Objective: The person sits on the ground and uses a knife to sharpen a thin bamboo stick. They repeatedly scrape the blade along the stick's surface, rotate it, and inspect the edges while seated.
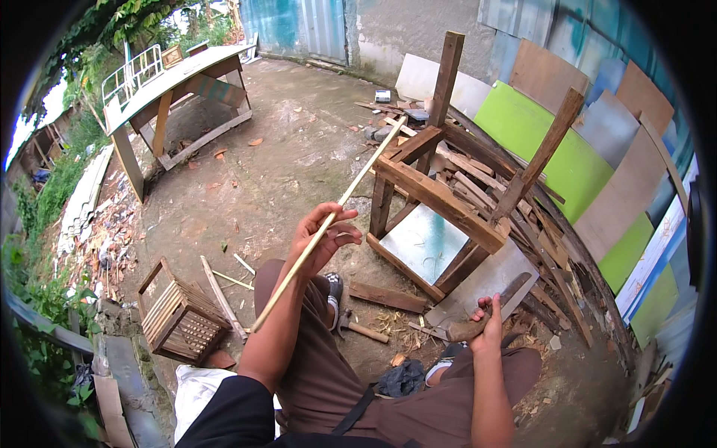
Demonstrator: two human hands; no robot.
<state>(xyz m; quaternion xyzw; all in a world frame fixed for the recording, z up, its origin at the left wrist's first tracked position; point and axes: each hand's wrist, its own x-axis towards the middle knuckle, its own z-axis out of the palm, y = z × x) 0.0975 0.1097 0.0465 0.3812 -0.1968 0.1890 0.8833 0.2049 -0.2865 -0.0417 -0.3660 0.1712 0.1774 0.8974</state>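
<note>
My left hand (320, 237) is raised in front of me, its fingers curled around a long, thin, pale wooden stick (367, 169). The stick slants from beside my left forearm up toward the chair frame. Low on the right, above my knee, my right hand (487, 325) grips a knife (515, 291) with a brown wooden handle and a broad dark blade. The blade points away to the upper right, apart from the stick. A brown wooden chair frame (441, 200) without a seat stands just ahead. Wood shavings (394, 324) lie on the ground between my legs.
A hammer (366, 328) and a wood block (387, 296) lie near my feet. A slatted wooden crate (187, 317) tilts at the left. Scrap wood (478, 183) and leaning green panels (519, 134) line the right. A table (183, 78) stands at the far left.
</note>
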